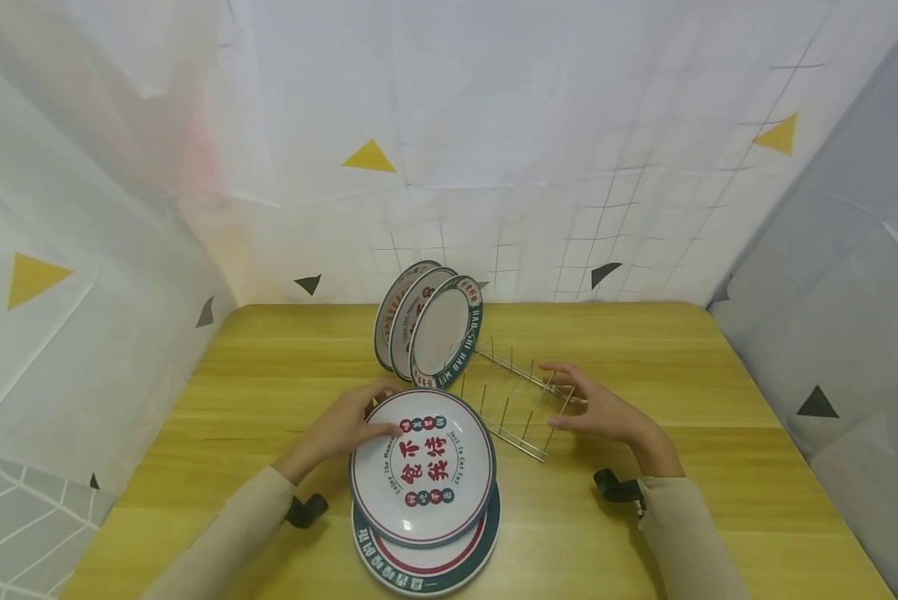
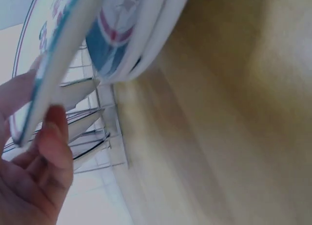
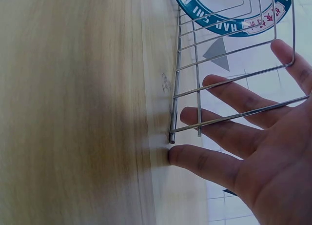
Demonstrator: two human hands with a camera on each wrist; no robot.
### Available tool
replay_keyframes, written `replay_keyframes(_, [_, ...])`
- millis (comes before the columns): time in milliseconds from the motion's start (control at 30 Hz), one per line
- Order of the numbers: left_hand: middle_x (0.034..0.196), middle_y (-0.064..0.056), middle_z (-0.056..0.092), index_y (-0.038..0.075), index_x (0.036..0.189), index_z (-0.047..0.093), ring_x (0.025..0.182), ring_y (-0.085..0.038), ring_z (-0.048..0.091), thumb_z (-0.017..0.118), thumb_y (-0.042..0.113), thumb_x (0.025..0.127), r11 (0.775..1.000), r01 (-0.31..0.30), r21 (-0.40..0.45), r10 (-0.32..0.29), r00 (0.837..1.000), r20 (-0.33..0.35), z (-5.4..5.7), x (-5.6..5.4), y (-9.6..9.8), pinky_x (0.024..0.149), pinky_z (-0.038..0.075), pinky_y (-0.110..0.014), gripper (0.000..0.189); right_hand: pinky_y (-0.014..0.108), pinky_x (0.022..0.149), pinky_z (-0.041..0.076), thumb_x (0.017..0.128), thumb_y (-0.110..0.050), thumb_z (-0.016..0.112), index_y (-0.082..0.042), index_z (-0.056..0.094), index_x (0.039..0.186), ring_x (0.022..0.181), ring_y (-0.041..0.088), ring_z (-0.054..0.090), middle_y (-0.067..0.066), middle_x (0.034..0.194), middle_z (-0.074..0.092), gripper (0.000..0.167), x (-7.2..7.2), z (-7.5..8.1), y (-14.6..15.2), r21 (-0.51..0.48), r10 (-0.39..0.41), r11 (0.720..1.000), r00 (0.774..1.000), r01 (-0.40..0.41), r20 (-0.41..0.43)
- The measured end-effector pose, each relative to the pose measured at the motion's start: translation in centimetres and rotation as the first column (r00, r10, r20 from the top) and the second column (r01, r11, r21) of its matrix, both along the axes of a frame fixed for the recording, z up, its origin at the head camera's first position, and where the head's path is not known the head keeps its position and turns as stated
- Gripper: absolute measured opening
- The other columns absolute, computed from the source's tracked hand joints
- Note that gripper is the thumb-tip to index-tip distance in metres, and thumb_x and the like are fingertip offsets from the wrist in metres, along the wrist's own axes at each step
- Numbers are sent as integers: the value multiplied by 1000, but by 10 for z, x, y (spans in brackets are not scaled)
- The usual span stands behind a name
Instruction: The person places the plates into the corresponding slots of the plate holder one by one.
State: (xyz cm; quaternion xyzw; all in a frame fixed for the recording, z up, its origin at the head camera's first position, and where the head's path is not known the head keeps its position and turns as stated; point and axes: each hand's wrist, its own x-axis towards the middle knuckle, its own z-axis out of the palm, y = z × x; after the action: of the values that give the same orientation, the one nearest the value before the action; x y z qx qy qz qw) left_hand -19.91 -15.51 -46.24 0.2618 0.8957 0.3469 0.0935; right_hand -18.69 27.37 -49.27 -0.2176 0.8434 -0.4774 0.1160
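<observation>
My left hand (image 1: 349,423) pinches the left edge of a white plate (image 1: 456,467) with red characters and a dark rim, thumb on top and fingers beneath. In the left wrist view that plate (image 2: 58,59) is tilted and lifted at this edge above stacked plates (image 2: 156,39) on the table. Behind it, three plates (image 1: 441,329) stand on edge in a wire dish rack (image 1: 522,443). My right hand (image 1: 602,412) is at the rack's right end, thumb and fingers spread around it. In the right wrist view, its fingers (image 3: 229,132) extend fairly straight behind the wires; the thumb is hidden.
The wooden table (image 1: 719,500) ends against a white patterned sheet (image 1: 494,125) at the back. Similar sheets hang at both sides. A black wrist mount (image 1: 615,486) sits below each hand.
</observation>
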Motion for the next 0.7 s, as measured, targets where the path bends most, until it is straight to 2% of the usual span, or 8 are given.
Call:
replay_keyframes(167, [95,2,69,23,129,52,75,-8,63,77,29,84,998,40,54,-40,999,-6,5,-1,-4,65,55,-23,52,69,104,33,85,-21,76,-24,27,151,135,47,40,23,150,39,83,0,1,0,-2,0,1000,1000,0,-1])
replay_keyframes(267, [97,-2,70,21,130,52,80,-13,67,78,27,84,994,43,100,-45,999,19,4,-2,-6,64,56,-23,53,69,104,33,85,-22,76,-26,27,151,135,46,39,23,150,39,82,0,1,0,1,-1,1000,1000,1,0])
replay_keyframes(433, [108,-7,68,23,129,53,97,-27,69,78,27,84,990,1,141,-9,998,55,6,0,-5,64,57,-22,52,69,104,32,85,-23,77,-25,27,151,135,47,39,23,150,39,83,0,0,1,-1,2,1000,1000,-2,1])
replay_keyframes(600, [102,-8,65,24,127,55,81,-21,69,79,23,83,984,-51,171,40,997,70,12,4,-3,58,57,-25,50,69,105,31,85,-26,77,-26,27,151,136,46,38,22,151,38,83,-1,0,1,-5,4,1000,1000,-4,8])
replay_keyframes(700, [97,-10,61,22,127,55,70,-16,66,79,18,83,975,-99,197,91,995,50,20,7,-1,54,56,-26,51,69,105,31,85,-23,77,-27,27,151,136,46,38,22,150,39,83,-1,1,1,-5,2,1000,1000,-2,10])
